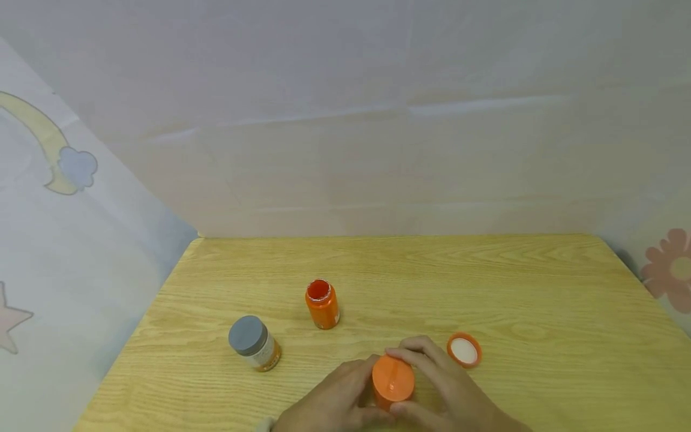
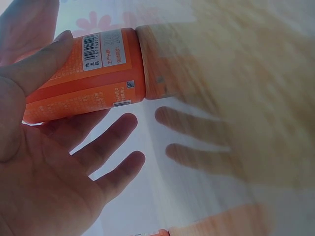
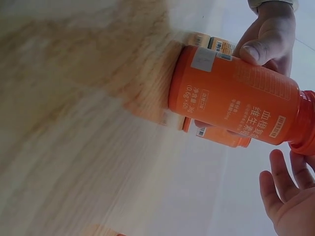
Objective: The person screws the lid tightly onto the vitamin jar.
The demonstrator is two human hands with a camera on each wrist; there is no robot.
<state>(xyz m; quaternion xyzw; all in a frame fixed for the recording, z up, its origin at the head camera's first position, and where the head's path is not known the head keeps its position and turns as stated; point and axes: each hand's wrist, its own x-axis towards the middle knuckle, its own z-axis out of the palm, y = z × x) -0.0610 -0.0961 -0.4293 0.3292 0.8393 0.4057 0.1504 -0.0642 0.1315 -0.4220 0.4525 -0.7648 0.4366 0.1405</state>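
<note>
An orange bottle (image 2: pixel 83 88) (image 3: pixel 231 98) stands upright near the table's front edge, its orange cap (image 1: pixel 393 378) on top. My left hand (image 1: pixel 332 399) (image 2: pixel 54 172) (image 3: pixel 273 37) grips the bottle's body, thumb on one side, with its lower fingers spread away from it. From the right, my right hand (image 1: pixel 456 390) (image 3: pixel 295 201) pinches the cap between thumb and forefingers; in the right wrist view its other fingers hang free of the bottle. The cap's far side is partly hidden by fingers.
An uncapped orange bottle (image 1: pixel 323 309) stands farther back, left of the hands. A jar with a grey lid (image 1: pixel 248 336) is at the left. Right of the hands, an orange lid (image 1: pixel 464 350) lies with its white inside up on the wooden table (image 1: pixel 540 288).
</note>
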